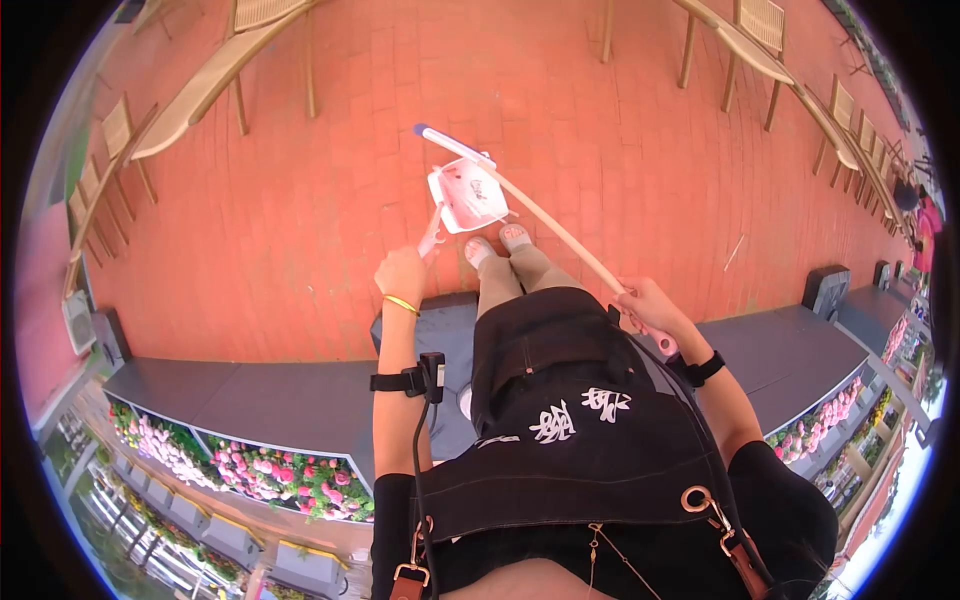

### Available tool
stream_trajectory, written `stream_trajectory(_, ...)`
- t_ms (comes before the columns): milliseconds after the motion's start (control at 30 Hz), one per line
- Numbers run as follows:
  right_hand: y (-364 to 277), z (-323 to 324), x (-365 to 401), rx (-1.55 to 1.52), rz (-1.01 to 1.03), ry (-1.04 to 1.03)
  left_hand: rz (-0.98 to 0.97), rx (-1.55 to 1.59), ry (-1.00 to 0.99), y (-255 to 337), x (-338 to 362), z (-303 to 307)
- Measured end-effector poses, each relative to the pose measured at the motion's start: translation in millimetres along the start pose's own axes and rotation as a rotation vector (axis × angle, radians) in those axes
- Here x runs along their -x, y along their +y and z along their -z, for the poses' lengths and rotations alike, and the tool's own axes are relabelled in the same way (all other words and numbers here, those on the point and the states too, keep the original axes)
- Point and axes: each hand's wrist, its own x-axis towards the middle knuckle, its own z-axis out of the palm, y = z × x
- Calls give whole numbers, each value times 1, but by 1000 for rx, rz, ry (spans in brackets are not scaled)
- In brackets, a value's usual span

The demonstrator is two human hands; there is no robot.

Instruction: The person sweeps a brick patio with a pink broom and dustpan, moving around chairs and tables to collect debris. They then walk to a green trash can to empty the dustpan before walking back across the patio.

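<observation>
In the head view, the left hand (pixel 402 272) grips the short handle of a white, square-edged plastic dustpan (pixel 468 203) lying by the feet on matte red brick paving (pixel 350 190); the right hand (pixel 648 305) closes round a smooth, pole-handled sweeper (pixel 560 234), its narrow white-and-blue head over the pan's rim. Curved slatted wooden seats (pixel 225 75) and grey planter boxes (pixel 240 395) of pink flowers (pixel 285 475) hem the floor.

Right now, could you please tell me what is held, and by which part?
The left hand holds the dustpan by its handle; the right hand holds the broom by its pole, near the pink end.
</observation>
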Motion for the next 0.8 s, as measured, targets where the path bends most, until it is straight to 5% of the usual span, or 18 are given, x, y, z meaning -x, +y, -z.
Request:
stream_trajectory(233,-42,30,-15,3,120,96,384,540,114,-71,145,-67)
stream_trajectory(333,-51,46,-26,107,155,152,576,687,-197,-94,212,-164)
stream_trajectory(400,-58,52,-33,179,153,173,639,748,-261,-82,219,-178)
stream_trajectory(467,-69,53,-32,207,144,166,606,554,-366,-56,225,-231)
stream_trajectory(633,-88,53,-36,304,82,171,653,975,-390,5,188,-216)
stream_trajectory(700,-91,51,-47,381,137,96,713,801,-78,18,185,-188)
stream_trajectory(800,-95,42,-71,493,239,68,782,841,-39,20,205,-156)
